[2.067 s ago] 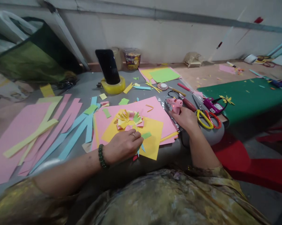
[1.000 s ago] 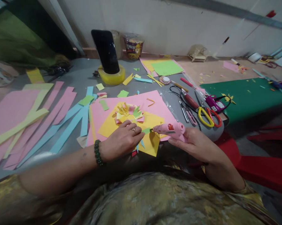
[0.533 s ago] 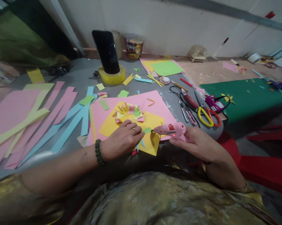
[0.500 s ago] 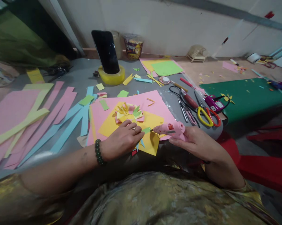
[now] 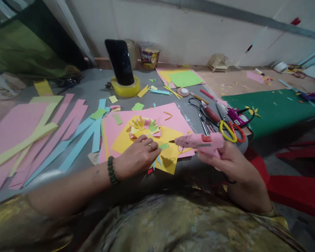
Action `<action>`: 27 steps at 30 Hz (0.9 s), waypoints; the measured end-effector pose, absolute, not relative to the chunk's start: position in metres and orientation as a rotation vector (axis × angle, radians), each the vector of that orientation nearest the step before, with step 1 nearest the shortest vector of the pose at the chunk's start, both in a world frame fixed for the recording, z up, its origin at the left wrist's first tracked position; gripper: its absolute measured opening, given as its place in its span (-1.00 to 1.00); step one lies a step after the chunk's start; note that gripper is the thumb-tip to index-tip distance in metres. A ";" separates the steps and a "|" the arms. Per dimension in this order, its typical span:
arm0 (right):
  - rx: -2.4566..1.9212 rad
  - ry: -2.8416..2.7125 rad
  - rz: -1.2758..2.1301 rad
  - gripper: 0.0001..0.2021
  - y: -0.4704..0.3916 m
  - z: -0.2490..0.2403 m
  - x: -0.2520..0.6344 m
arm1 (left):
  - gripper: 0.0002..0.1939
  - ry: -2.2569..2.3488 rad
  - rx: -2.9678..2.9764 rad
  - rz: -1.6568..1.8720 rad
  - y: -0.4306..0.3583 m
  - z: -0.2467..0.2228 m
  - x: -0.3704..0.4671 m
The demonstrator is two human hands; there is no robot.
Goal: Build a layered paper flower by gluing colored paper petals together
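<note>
My right hand grips a pink hot glue gun. Its nozzle points left, a little apart from a small green paper strip. My left hand is closed with its fingertips on that strip, over a yellow paper sheet; a thumb is mostly hidden. Just beyond the left fingers sits a paper flower ring with yellow, pink and green fringed pieces. A larger pink sheet lies beneath the yellow one. Blue paper points stick out below the left fingers.
Pink, yellow and blue paper strips spread to the left. A phone leans in a yellow tape roll. Scissors, a red-handled tool and cutters lie right. A snack cup stands by the wall.
My right hand has drawn the glue gun back to the right and tipped it, its nozzle moving off the green strip. The left hand has stayed in place.
</note>
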State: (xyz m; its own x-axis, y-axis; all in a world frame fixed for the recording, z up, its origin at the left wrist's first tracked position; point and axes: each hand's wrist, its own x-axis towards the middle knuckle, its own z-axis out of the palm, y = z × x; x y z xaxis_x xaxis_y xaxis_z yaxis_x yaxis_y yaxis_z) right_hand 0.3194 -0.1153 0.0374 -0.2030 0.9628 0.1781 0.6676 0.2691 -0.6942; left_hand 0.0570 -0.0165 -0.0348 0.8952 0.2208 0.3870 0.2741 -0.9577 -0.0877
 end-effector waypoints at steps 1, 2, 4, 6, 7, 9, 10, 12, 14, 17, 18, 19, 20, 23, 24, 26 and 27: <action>-1.446 -1.850 0.694 -0.70 -0.115 0.038 0.320 | -0.86 -0.383 -2.913 -0.573 -0.017 -0.035 0.057; -1.462 -1.731 0.690 -0.69 -0.112 0.038 0.321 | -0.85 -0.382 -2.903 -0.575 -0.017 -0.035 0.057; -1.599 -1.486 0.512 -0.66 -0.103 0.032 0.329 | -0.84 -0.379 -2.880 -0.584 -0.017 -0.035 0.057; -1.782 -1.320 0.266 -0.58 -0.087 0.023 0.340 | -0.84 -0.377 -2.851 -0.618 -0.017 -0.034 0.058; -1.872 -1.278 0.187 -0.55 -0.077 0.018 0.346 | -0.84 -0.367 -2.836 -0.649 -0.018 -0.033 0.058; -2.054 -1.263 0.089 -0.54 -0.058 0.010 0.355 | -0.83 -0.341 -2.803 -0.742 -0.018 -0.032 0.057; -2.148 -1.285 0.071 -0.56 -0.048 0.007 0.357 | -0.83 -0.326 -2.782 -0.805 -0.018 -0.031 0.056; -2.332 -1.367 0.081 -0.59 -0.033 0.002 0.357 | -0.81 -0.309 -2.737 -0.932 -0.019 -0.028 0.053; -2.487 -1.441 0.121 -0.61 -0.022 0.000 0.354 | -0.74 -0.328 -2.678 -1.038 -0.020 -0.025 0.049; -2.589 -1.494 0.168 -0.59 -0.021 0.003 0.352 | -0.67 -0.402 -2.569 -1.133 -0.019 -0.021 0.044; -2.594 -1.491 0.163 -0.60 -0.025 0.005 0.353 | -0.67 -0.427 -2.535 -1.155 -0.019 -0.019 0.043; -2.576 -1.468 0.129 -0.60 -0.032 0.008 0.353 | -0.68 -0.446 -2.506 -1.171 -0.018 -0.018 0.042; -2.529 -1.434 0.076 -0.59 -0.040 0.011 0.353 | -0.70 -0.464 -2.482 -1.183 -0.017 -0.017 0.042; -2.125 -1.316 -0.050 -0.56 -0.074 0.018 0.338 | -0.76 -0.493 -2.421 -1.199 -0.016 -0.015 0.041; -1.930 -1.337 0.019 -0.56 -0.085 0.018 0.326 | -0.77 -0.497 -2.403 -1.197 -0.016 -0.014 0.041; -1.602 -1.492 0.396 -0.59 -0.099 0.013 0.297 | -0.79 -0.492 -2.371 -1.185 -0.017 -0.013 0.040; -1.485 -1.558 0.650 -0.61 -0.102 0.008 0.280 | -0.79 -0.477 -2.361 -1.174 -0.018 -0.012 0.040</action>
State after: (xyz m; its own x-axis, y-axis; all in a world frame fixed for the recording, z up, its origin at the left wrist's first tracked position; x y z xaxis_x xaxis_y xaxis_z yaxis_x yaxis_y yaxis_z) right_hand 0.2804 -0.1023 0.0084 0.0832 0.9698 0.2294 0.5192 0.1544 -0.8406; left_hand 0.0397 -0.0179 -0.0118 0.5762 0.1023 0.8109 0.4926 -0.8351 -0.2447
